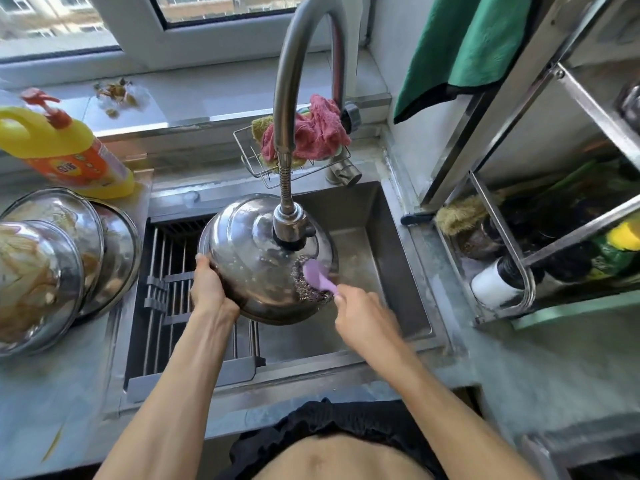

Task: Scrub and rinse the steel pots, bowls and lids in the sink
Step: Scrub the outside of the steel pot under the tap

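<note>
The scene is seen from one wide-angle camera worn on the head, directed forward and steeply down over the sink (pixel 363 216). The faucet (pixel 294 109) is seen from very near, and straight lines at the edges are bent by the lens. The window sill is included at the top, the person's waist at the bottom.

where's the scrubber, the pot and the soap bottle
scrubber (pixel 317 273): head view, on its purple handle
pot (pixel 242 237): head view, on its upturned steel base
soap bottle (pixel 65 150): head view, on its yellow body
</note>
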Demonstrator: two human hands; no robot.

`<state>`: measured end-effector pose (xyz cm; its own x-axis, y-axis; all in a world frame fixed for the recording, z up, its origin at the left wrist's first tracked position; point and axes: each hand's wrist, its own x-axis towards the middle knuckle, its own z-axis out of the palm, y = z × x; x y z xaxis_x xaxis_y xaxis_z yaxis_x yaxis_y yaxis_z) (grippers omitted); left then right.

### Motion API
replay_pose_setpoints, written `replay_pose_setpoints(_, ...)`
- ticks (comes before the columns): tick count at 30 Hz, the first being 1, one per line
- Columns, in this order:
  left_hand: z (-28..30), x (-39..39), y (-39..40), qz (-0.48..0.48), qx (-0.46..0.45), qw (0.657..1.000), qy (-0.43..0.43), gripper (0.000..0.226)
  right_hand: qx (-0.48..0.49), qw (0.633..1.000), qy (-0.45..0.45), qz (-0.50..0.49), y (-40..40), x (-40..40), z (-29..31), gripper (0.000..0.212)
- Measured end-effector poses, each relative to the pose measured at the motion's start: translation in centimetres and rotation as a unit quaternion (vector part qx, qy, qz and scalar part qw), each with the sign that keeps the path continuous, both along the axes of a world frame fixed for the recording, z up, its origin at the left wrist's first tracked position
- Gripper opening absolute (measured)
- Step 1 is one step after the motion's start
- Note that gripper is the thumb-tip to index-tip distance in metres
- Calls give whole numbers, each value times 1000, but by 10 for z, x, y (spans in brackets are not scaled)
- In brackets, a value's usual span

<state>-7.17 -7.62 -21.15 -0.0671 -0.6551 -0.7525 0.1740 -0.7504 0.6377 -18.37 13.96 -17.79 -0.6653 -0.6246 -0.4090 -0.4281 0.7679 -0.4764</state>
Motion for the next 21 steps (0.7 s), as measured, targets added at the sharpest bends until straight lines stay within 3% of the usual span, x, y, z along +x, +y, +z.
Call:
replay_pose_setpoints(5,-1,8,3,16,4,1000,5,51,42,996,-9,-77,8,-30,-5,29)
replay_pose_setpoints(10,8,0,12,47,5,999,-8,41,-22,998,19,53,0,13,11,26)
replay_pose_setpoints(14,5,5,20,50,16,999,7,37,62,996,14,-57,18,-34,1,27)
replay_pose_setpoints(16,8,0,27,54,10,998,-10,37,65,997,39,-26,19,-18,5,29)
replay_pose_setpoints(19,11,-13,38,50,-9,998,-37,51,-8,997,36,67,8,18,18,25)
replay_pose_setpoints(21,13,-15,45,37,-18,997,-61,46,2,999,18,29,6,1,11,24)
